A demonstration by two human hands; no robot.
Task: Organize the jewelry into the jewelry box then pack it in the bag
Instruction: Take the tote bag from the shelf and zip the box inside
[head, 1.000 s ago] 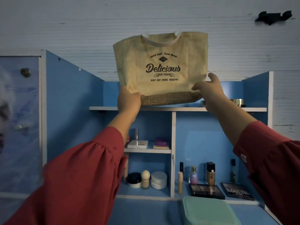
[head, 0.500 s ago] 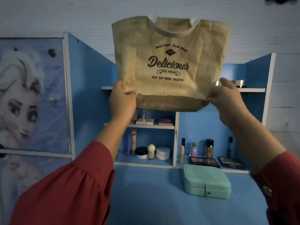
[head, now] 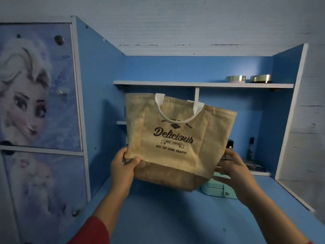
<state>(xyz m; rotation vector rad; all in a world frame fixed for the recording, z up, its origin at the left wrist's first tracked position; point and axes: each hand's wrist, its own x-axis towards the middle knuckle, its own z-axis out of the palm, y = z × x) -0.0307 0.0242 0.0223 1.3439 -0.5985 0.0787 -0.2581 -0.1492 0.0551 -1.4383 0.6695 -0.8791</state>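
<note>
Lowered from shelf height, the bag [head: 177,138], gripped by left hand [head: 123,164] and right hand [head: 232,166], risked knocking the jewelry box [head: 218,190].

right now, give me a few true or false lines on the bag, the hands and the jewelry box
1. Both hands hold the bag near its bottom. True: left hand, right hand.
2. The jewelry box lies open. False: its lid is shut.
3. The bag has white handles. True.
4. The bag sits on the top shelf. False: it is held below that shelf, above the desk.
5. The box is red. False: it is mint green.
</note>
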